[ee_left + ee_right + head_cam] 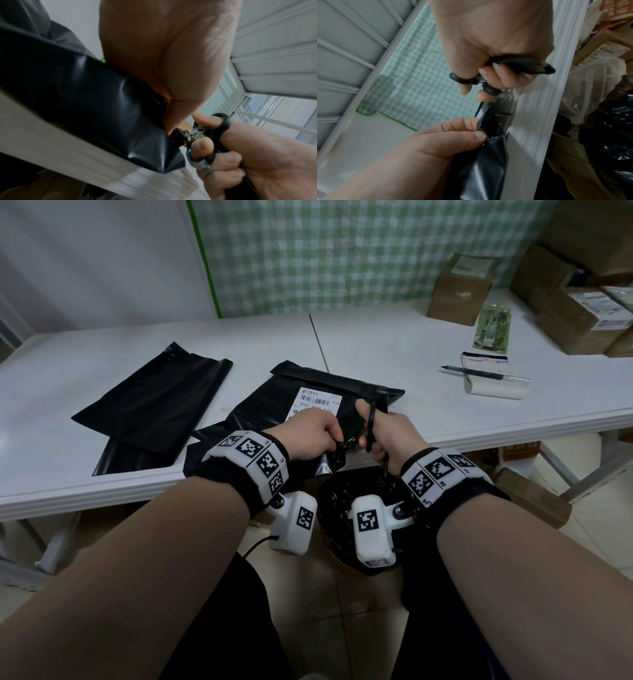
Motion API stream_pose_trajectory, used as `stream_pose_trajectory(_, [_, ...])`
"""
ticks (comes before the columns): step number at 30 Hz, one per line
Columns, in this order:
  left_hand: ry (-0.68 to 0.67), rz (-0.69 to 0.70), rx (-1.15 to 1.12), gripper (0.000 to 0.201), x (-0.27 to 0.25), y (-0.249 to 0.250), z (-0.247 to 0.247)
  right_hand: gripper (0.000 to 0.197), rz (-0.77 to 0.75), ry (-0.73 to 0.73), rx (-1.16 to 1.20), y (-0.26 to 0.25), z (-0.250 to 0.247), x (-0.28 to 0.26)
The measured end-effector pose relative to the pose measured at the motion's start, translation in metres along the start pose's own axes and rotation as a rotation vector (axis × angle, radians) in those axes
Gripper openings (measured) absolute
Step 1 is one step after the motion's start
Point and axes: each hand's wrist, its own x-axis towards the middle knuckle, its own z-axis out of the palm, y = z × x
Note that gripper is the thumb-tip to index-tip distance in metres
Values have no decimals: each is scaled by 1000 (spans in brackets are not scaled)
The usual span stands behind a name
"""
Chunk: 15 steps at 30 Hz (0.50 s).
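Observation:
A black plastic mailer (274, 405) with a white shipping label (317, 402) lies on the white table (394, 344), its near end hanging over the front edge. My left hand (313, 436) pinches that near edge of the mailer (102, 108) between thumb and fingers. My right hand (388, 436) grips black scissors (371, 424), thumb through one loop and fingers through the other. In the right wrist view the scissors (522, 66) reach the mailer (488, 162) just beyond my left hand (440, 140). The blades are mostly hidden.
An empty black mailer (154, 395) lies flat to the left. At right lie a pen (479, 373) on a paper roll (496, 388), a green packet (491, 332) and cardboard boxes (459, 289). A bin with a black liner (337, 498) stands under the table edge.

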Motion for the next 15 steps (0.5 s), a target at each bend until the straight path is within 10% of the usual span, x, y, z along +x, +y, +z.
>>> stream_pose_trajectory(15, [-19, -23, 77, 19, 2, 4, 0, 37, -11, 49, -36, -5, -2, 2])
